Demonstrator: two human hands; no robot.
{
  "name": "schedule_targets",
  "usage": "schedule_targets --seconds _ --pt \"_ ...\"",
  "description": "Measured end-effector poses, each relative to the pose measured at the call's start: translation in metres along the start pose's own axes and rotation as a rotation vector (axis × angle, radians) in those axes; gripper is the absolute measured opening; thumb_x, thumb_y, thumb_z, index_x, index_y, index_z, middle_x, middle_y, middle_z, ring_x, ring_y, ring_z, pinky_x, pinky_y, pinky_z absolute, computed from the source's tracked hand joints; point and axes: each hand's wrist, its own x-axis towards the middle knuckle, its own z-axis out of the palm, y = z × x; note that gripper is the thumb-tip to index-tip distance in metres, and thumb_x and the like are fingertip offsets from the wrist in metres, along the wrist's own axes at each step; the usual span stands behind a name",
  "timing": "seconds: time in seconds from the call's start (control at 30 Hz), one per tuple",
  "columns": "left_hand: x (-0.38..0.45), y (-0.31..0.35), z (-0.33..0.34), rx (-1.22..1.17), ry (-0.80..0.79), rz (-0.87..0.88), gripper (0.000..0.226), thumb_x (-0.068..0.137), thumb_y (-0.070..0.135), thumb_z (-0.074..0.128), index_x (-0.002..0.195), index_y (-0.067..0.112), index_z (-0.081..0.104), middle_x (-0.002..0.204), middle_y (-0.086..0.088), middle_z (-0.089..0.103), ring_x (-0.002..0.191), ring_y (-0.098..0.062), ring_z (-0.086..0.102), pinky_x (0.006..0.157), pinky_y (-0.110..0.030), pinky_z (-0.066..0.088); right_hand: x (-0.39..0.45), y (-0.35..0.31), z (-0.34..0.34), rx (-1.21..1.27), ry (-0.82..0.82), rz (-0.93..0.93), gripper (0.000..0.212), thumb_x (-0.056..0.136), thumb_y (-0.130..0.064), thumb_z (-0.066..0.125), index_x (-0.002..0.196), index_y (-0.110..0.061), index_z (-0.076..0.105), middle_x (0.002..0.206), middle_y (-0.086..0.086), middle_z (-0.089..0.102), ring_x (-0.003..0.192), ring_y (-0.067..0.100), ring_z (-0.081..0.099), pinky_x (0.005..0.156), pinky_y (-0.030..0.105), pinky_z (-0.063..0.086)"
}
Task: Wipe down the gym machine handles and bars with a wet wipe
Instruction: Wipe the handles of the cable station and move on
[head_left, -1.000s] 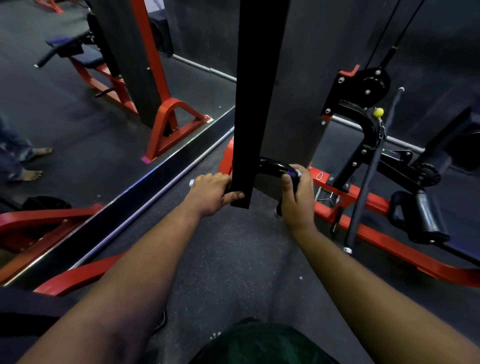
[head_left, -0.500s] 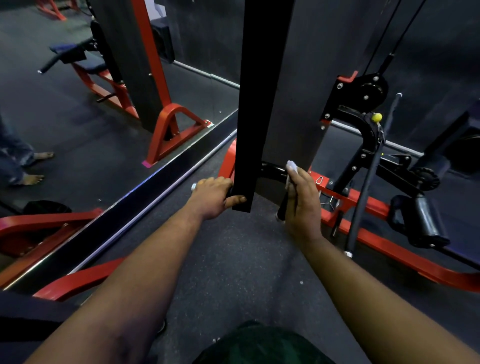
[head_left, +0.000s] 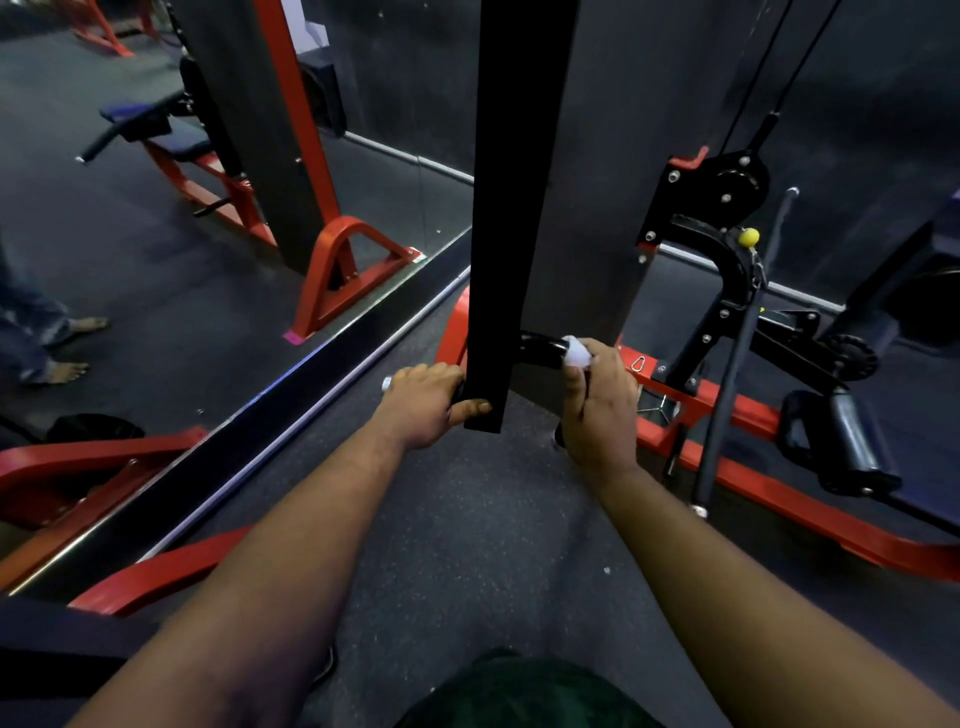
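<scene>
A curved black handle bar (head_left: 540, 349) crosses behind a black vertical post (head_left: 506, 218) in the middle of the view. My left hand (head_left: 423, 402) grips the bar's left end, where a small chrome cap (head_left: 386, 384) shows, thumb against the post's lower end. My right hand (head_left: 597, 400) holds a white wet wipe (head_left: 576, 352) wrapped against the bar's right bend, fingers curled round it. The middle of the bar is hidden behind the post.
A red machine base frame (head_left: 810, 499) runs along the floor at right, with a black pulley bracket (head_left: 727, 192), a yellow knob (head_left: 749, 237), a thin dark bar (head_left: 732, 374) and a black roller pad (head_left: 852, 441). A wall mirror (head_left: 208, 208) at left reflects machines and a person's bare feet (head_left: 67, 371).
My right hand has slid up the bar's right bend with the wipe, which now shows above my fingers. My left hand has kept its grip.
</scene>
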Motion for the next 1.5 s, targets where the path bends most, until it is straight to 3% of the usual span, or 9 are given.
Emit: schedule_targets --seconds 0.13,0.43,0.53,0.63,0.77,0.9,1.07,1.33,1.5 --pt "-0.004 -0.001 0.0 0.0 0.004 0.0 0.087 0.077 0.091 0.016 0.111 0.024 0.06 0.092 0.008 0.051 0.094 -0.026 0.059 0.076 -0.038 0.031 -0.002 0.005 -0.003 0.119 -0.011 0.092 0.045 0.106 -0.053 0.031 0.128 -0.023 0.057 0.116 -0.006 0.061 0.104 0.017 0.057 0.088 0.054 0.047" --pt "-0.001 -0.003 -0.001 -0.001 -0.007 -0.017 0.091 0.076 0.091 0.015 0.116 0.025 0.061 0.096 0.004 0.056 0.096 -0.028 0.059 0.075 -0.039 0.033 0.031 -0.031 -0.011 0.036 -0.165 -0.233 0.031 0.107 -0.028 0.045 0.13 -0.015 0.062 0.122 -0.001 0.065 0.111 0.013 0.06 0.094 0.032 0.05" --pt "0.0 0.0 0.0 -0.001 -0.007 -0.014 0.092 0.075 0.092 0.014 0.118 0.026 0.062 0.1 0.003 0.06 0.097 -0.027 0.059 0.076 -0.039 0.033 0.027 -0.023 -0.022 0.216 -0.142 -0.098 0.028 0.109 -0.021 0.043 0.127 -0.02 0.066 0.122 -0.009 0.066 0.113 0.002 0.059 0.095 0.019 0.047" --pt "0.001 0.002 0.0 -0.007 -0.01 -0.02 0.091 0.075 0.092 0.014 0.118 0.026 0.061 0.103 0.003 0.061 0.1 -0.026 0.059 0.08 -0.041 0.037 0.007 0.003 -0.016 0.395 -0.045 0.243 0.03 0.11 -0.02 0.041 0.113 -0.022 0.071 0.109 -0.005 0.072 0.106 0.006 0.065 0.093 0.027 0.049" --pt "-0.002 0.0 -0.001 -0.002 -0.017 -0.035 0.094 0.074 0.092 0.013 0.121 0.026 0.061 0.106 0.002 0.062 0.103 -0.027 0.059 0.083 -0.042 0.039 -0.042 0.046 -0.001 0.56 -0.245 0.632 0.029 0.109 -0.033 0.044 0.107 -0.024 0.071 0.108 -0.007 0.074 0.111 0.015 0.066 0.101 0.033 0.051" --pt "-0.004 0.001 -0.003 -0.007 -0.011 -0.027 0.091 0.075 0.091 0.015 0.117 0.025 0.061 0.107 0.001 0.063 0.103 -0.028 0.06 0.08 -0.041 0.036 -0.015 0.038 -0.004 0.571 -0.298 0.685 0.037 0.106 -0.01 0.038 0.096 -0.017 0.073 0.102 0.001 0.075 0.107 0.025 0.068 0.09 0.026 0.049" --pt "-0.003 -0.002 -0.002 -0.01 0.0 -0.002 0.085 0.078 0.09 0.018 0.11 0.024 0.06 0.104 0.001 0.063 0.101 -0.028 0.06 0.078 -0.039 0.032 0.035 0.012 -0.008 0.823 -0.227 0.689 0.042 0.099 -0.017 0.039 0.076 -0.015 0.074 0.074 0.015 0.07 0.08 0.031 0.065 0.075 0.035 0.05" --pt "-0.007 0.001 0.0 -0.021 0.002 0.01 0.084 0.077 0.091 0.018 0.109 0.025 0.059 0.103 0.002 0.062 0.099 -0.028 0.061 0.077 -0.04 0.033 -0.031 0.051 0.013 0.73 -0.318 0.772 0.036 0.103 -0.026 0.044 0.095 -0.017 0.077 0.098 0.005 0.076 0.089 0.023 0.065 0.084 0.043 0.049" --pt "-0.006 0.001 -0.001 -0.017 0.008 0.0 0.085 0.077 0.091 0.017 0.109 0.024 0.059 0.103 0.002 0.063 0.1 -0.028 0.06 0.077 -0.04 0.033 -0.03 0.045 -0.003 0.365 0.026 0.544 0.034 0.106 -0.045 0.046 0.107 -0.025 0.074 0.108 -0.011 0.071 0.103 0.018 0.067 0.097 0.045 0.052"
